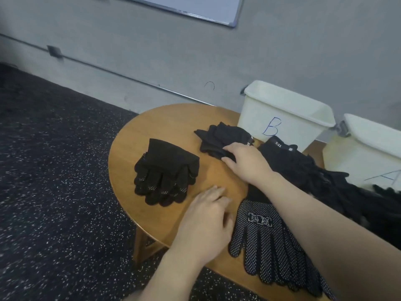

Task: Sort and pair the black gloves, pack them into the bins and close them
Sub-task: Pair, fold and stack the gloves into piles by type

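Place: likely office or classroom | whiteboard (191, 7) on grey wall (152, 46) | speckled floor (54, 170)

Soft, even indoor light, fairly dim, no hard glare. Faint shadows sit under the hands on the table (165, 131). The wide lens bends the wall (152, 51) lines, the picture is slightly soft throughout, and the black gloves (165, 172) lose detail.
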{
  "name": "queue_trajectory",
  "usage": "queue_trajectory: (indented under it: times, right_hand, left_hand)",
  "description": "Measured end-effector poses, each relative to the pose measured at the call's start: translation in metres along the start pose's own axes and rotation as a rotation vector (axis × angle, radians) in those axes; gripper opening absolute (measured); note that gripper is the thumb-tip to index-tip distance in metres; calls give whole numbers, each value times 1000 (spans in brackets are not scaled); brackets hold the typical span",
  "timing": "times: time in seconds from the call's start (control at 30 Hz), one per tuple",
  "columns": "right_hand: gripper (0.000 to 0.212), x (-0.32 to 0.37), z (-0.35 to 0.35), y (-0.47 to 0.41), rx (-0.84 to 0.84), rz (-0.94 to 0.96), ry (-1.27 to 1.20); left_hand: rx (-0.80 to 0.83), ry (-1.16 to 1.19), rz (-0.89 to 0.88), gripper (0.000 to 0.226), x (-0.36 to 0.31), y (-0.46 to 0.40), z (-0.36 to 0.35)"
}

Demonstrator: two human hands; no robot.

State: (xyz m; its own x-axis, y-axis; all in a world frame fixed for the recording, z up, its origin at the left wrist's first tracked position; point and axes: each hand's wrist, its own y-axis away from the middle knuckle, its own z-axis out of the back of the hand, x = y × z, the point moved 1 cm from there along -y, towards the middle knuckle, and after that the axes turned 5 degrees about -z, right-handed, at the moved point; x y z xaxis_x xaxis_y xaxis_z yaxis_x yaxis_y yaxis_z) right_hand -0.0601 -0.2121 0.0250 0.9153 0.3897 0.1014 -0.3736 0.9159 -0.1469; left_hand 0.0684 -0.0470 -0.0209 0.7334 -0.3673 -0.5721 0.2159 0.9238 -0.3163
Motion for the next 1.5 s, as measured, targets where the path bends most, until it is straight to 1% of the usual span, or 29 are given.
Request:
queue_trajectory:
  times: [0.1,0.23,0.4,0.57,0.67,0.73,0.8,0.93,1.03,1.1,1.13,1.23,1.27,1.33,1.4,1.5]
  right_hand:
    - [26,-1,4,-3,-86,-5,-3]
    - [22,-2,28,-5,-202,-87,-236]
    - [26,2,89,-5,-340,-131,-521]
    - [41,6,141,10,-371,-193,-747]
    - [38,7,161,29,-377,-217,-890]
    - [40,3,171,42,-380,-228,-904]
    - [49,-3,178,56,-378,-229,-854]
    - [56,-22,181,84,-360,-279,-812]
    - [51,-35,179,109,-369,-293,-852]
    - [47,-40,175,123,-355,-300,-879]
    - [46,-42,173,131,-348,-305,-893]
    - [41,-45,163,149,-322,-311,-965]
    - [40,-46,158,155,-316,-317,-1002]
    - [36,-45,149,167,-315,-347,-1099]
    - [27,-41,137,179,-333,-379,-1155]
    - [24,-35,117,198,-379,-405,-1116]
  left_hand:
    - [4,-6,15,45,0,-1,-1]
    - [5,3,17,46,0,-2,-1]
    - [0,15,21,45,0,0,-3]
    - [-9,17,29,45,-4,4,-5]
    - [-38,38,37,44,-10,6,-4]
    - [-78,101,75,40,-17,9,-3]
    - [-117,175,113,36,-24,11,-3]
    - [-205,293,176,29,-36,11,-9]
    - [-249,365,182,23,-48,10,-17]
    - [-274,414,164,24,-56,9,-24]
    - [-283,452,151,31,-61,8,-27]
    - [-284,547,66,68,-79,6,-34]
    - [-292,551,26,76,-87,5,-36]
    - [-324,568,-36,81,-100,2,-41]
    - [-335,625,-45,73,-108,-1,-44]
    - [-318,689,-64,46,-112,-4,-46]
